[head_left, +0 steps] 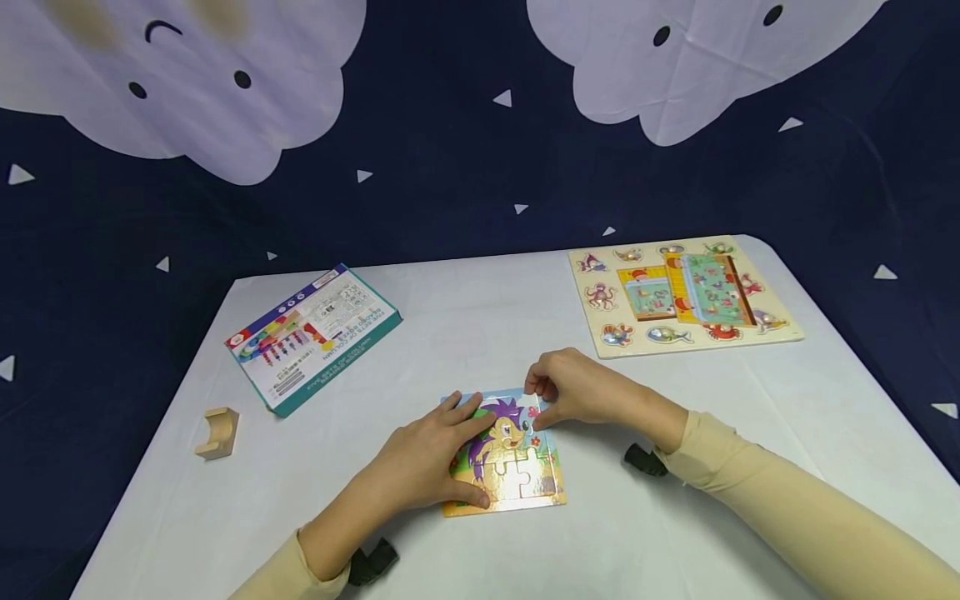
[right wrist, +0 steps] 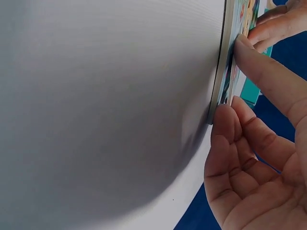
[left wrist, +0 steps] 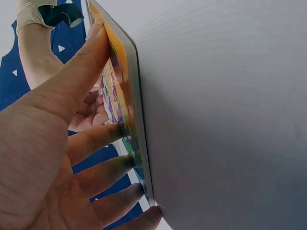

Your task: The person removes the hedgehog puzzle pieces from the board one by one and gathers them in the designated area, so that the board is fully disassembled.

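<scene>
A jigsaw puzzle [head_left: 517,492] in a square tray lies flat on the table, picturing a purple-haired cartoon figure. Spread across its left side is my left hand [head_left: 423,454], the thumb resting near the lower edge and the fingers on the upper left. In the left wrist view those fingertips touch the board's face and rim. At the upper right corner, my right hand [head_left: 573,390] pinches a puzzle piece [right wrist: 233,79] between thumb and forefinger. The right wrist view shows that piece slightly raised from the tray, its other fingers curled by the corner. The fingers partly cover the piece.
A flat teal-and-white box [head_left: 315,337] lies at the back left. Near the left edge sits a small wooden block [head_left: 219,433] with a curved notch. At the back right is a wooden peg board [head_left: 611,342] with sea animals. A dark patterned cloth [head_left: 450,225] hangs behind the table.
</scene>
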Tool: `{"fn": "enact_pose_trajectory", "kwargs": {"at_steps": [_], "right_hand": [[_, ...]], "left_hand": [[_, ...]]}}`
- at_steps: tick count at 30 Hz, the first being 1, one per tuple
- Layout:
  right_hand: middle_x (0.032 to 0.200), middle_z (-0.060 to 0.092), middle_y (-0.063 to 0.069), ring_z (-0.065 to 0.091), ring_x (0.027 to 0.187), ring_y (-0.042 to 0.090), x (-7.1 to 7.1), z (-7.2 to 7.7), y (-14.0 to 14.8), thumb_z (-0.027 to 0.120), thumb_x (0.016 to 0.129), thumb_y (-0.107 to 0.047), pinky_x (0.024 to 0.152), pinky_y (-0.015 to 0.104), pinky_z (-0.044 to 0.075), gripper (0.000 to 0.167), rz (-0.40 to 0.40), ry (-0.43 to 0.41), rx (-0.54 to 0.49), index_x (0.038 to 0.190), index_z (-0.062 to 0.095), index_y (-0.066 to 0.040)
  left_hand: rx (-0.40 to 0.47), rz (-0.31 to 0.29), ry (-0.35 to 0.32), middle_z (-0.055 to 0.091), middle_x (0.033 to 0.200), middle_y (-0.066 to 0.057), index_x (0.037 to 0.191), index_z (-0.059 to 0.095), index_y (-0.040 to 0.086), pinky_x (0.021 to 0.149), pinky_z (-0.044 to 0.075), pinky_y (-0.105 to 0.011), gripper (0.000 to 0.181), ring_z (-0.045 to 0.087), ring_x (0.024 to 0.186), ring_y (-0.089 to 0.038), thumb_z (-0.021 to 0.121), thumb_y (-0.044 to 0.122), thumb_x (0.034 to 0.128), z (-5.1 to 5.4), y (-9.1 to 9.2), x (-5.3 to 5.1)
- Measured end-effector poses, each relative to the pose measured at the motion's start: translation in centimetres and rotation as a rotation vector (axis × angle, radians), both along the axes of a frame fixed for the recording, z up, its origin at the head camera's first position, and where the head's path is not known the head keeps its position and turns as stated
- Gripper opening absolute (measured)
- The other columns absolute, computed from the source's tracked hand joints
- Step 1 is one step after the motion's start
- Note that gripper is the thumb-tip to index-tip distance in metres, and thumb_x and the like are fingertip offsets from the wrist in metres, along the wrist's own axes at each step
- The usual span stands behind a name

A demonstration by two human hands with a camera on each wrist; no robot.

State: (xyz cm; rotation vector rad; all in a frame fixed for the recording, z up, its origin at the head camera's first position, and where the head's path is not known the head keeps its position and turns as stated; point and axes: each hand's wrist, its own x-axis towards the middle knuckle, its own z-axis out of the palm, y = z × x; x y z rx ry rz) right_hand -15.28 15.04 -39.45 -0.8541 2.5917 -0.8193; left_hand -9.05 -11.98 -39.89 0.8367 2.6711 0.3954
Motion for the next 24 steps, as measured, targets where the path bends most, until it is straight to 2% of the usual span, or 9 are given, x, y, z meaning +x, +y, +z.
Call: {"fn": "enact_pose_trajectory", "kwargs": {"at_steps": [10,24], "right_hand": [[0.088,0.071,-0.003,0.061,0.078,0.006,0.07,0.11,0.00,0.099,0.076,-0.022,0.074,0.022,0.055,0.035,0.013,0.040,0.011,0.099,0.076,-0.010],[0.094,0.076,-0.001,0.064,0.081,0.005,0.25,0.08,0.05,0.095,0.080,-0.019,0.075,0.021,0.056,0.034,0.030,0.070,0.022,0.109,0.081,-0.005]], "left_hand": [[-0.004,0.001,-0.002,0.041,0.173,-0.007,0.158,0.056,0.024,0.098,0.057,-0.072,0.103,0.036,0.161,-0.040,0.091,0.069,0.0718,-0.05,0.01,0.01],[0.000,-0.003,-0.007,0.039,0.174,-0.007,0.159,0.055,0.024,0.100,0.058,-0.068,0.104,0.035,0.162,-0.040,0.090,0.069,0.0725,-0.06,-0.11,0.07]]}}
